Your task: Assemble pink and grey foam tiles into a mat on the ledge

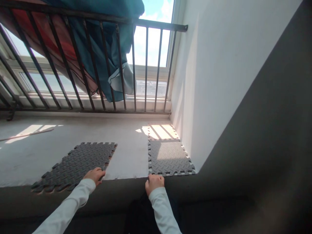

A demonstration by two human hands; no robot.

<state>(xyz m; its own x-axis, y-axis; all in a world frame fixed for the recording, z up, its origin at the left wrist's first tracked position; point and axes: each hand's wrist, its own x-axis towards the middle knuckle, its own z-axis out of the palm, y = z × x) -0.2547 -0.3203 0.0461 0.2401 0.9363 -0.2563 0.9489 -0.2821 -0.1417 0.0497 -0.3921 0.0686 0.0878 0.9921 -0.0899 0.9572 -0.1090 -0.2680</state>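
Observation:
A dark grey interlocking foam mat tile (81, 162) with a ridged pattern lies at a slant on the left, its near corner sticking out past the ledge's front edge. My left hand (95, 175) is closed on this tile's near right corner. Another grey foam tile (170, 157) lies flat against the right wall, and a sunlit tile (161, 132) adjoins its far side. At the front left corner of the nearer tile is my right hand (155, 182), fingers curled at the ledge edge. What those fingers grip, if anything, is hidden.
The tiles rest on a white window ledge (130, 146) that drops off in front. Behind it stands a dark metal railing (146, 65) with blue and red cloth (95, 55) draped over it. A white wall (207, 81) bounds the right. A thin stick (29, 134) lies far left.

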